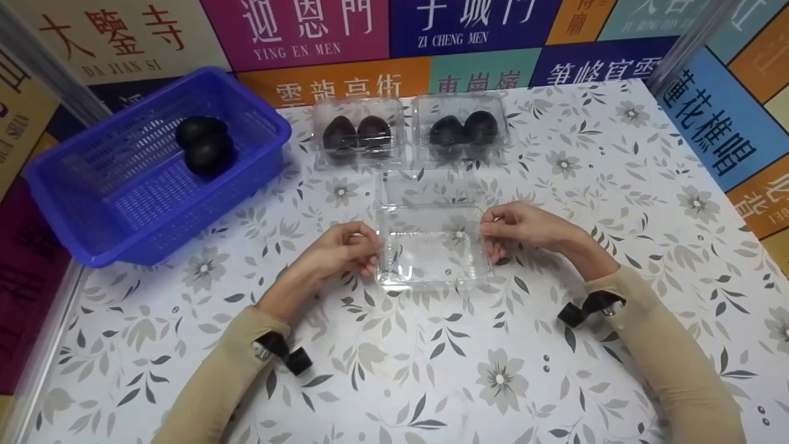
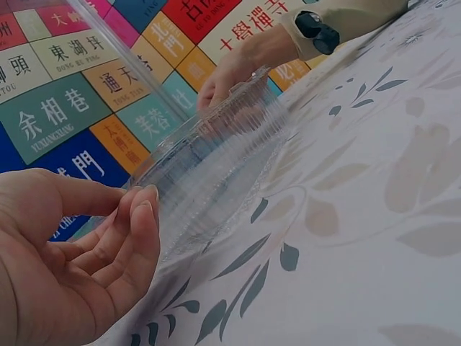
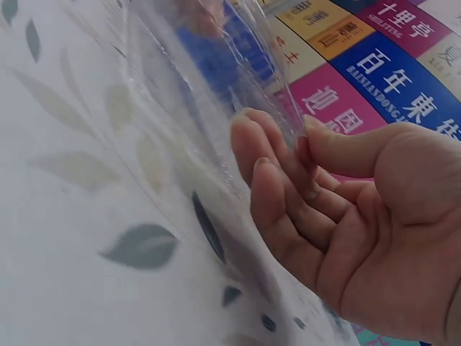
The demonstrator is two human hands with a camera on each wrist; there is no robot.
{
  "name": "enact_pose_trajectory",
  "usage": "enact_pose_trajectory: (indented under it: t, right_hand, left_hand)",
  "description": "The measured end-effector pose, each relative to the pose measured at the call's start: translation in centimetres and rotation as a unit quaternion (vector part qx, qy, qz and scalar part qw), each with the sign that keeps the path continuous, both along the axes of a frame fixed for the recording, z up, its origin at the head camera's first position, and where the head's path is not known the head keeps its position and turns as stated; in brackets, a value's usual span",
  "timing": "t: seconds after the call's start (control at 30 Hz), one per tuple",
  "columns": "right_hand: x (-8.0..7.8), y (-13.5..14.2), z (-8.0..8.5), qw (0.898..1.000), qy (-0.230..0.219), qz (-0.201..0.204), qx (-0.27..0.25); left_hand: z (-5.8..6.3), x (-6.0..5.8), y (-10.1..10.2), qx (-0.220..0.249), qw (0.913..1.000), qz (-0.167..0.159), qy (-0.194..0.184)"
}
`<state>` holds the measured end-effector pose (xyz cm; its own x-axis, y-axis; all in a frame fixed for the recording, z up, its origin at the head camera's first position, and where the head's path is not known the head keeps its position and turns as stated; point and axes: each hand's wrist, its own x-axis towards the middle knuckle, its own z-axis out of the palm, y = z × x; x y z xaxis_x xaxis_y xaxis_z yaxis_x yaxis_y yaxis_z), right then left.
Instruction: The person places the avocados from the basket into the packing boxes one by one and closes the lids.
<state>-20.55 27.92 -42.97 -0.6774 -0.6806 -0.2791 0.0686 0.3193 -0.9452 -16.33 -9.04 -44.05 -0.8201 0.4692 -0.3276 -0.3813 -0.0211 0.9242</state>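
A clear plastic clamshell box [image 1: 431,246] lies open on the table in front of me, its lid folded back toward the far side. Nothing lies inside it. My left hand [image 1: 348,246] pinches the box's left rim between thumb and fingers, as the left wrist view shows up close at the hand [image 2: 94,252]. On the opposite side my right hand [image 1: 518,228] pinches the right rim; in the right wrist view the thumb and fingers of this hand [image 3: 346,194] meet at the plastic edge.
A blue plastic basket [image 1: 154,237] at the left holds dark, egg-shaped fruits [image 1: 206,154]. Two closed clear boxes, one at left [image 1: 357,105] and one at right [image 1: 459,105], stand at the back, each with two dark fruits. Printed panels [image 1: 487,61] border the flowered tablecloth [image 1: 431,370].
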Motion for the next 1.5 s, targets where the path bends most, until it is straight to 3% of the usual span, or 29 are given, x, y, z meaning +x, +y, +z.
enact_pose_trajectory:
  t: [0.3,0.5,0.73,0.93,1.03,1.2,1.37,1.5]
  right_hand:
    - [1.0,-2.2,-0.2,0.994,-0.07,-0.07,-0.05]
    - [1.1,-2.2,-0.1,0.985,-0.117,-0.066,-0.11]
    - [1.3,-2.2,-0.3,0.984,-0.124,-0.073,-0.109]
    - [1.3,-2.4,-0.5,0.983,-0.128,-0.08,-0.101]
    - [1.4,-2.5,-0.4,0.983,-0.129,-0.081,-0.099]
    - [1.4,-2.6,-0.3,0.984,-0.128,-0.081,-0.096]
    - [1.4,-2.7,-0.4,0.986,-0.119,-0.077,-0.089]
    - [1.4,-2.7,-0.5,0.988,-0.109,-0.072,-0.086]
  left_hand:
    - [0.2,0.9,-1.5,-0.001,1.0,0.004,0.003]
    - [0.8,0.7,-1.5,-0.038,0.9992,0.001,0.011]
    - [1.0,0.6,-1.6,-0.052,0.9986,0.013,0.005]
    - [1.6,0.4,-2.3,-0.112,0.9912,0.045,0.053]
    - [2.3,0.2,-2.7,-0.151,0.9798,0.076,0.107]
    - [4.4,-0.2,-3.9,-0.186,0.9523,0.134,0.202]
    - [6.7,-1.0,-5.7,-0.202,0.9135,0.212,0.283]
    - [8.3,-2.2,-7.3,-0.224,0.8736,0.267,0.34]
